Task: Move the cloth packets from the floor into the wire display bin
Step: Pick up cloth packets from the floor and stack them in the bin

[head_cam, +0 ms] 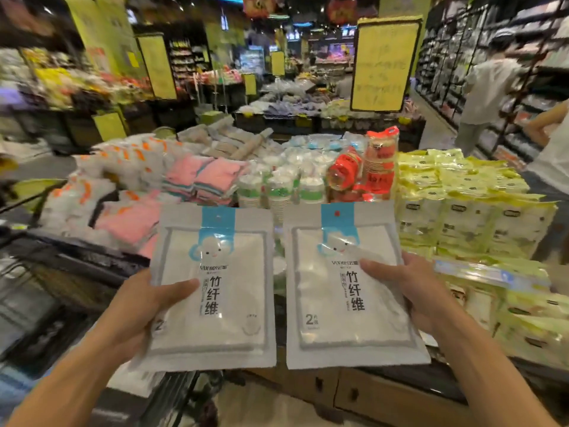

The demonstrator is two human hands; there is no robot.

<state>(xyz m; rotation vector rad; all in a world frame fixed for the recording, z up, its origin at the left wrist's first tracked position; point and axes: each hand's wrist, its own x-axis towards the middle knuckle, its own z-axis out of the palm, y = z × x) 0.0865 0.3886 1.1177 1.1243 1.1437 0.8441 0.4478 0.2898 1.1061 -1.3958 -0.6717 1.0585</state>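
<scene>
I hold two flat cloth packets upright side by side in front of me, each white with a blue header and black lettering. My left hand (144,306) grips the left packet (215,291) at its lower left edge, thumb across the front. My right hand (412,288) grips the right packet (348,291) at its right edge, thumb on the front. Both packets hang above the near edge of a display stand. The dark wire bin (52,266) lies at the lower left, its rim just left of my left hand.
The stand ahead holds pink and white cloth stacks (197,177), paper cups (277,183), red cup sleeves (375,161) and yellow-green packs (462,204). Wooden drawers (354,392) sit below. A person (486,87) stands in the right aisle, and another stands at the far right edge.
</scene>
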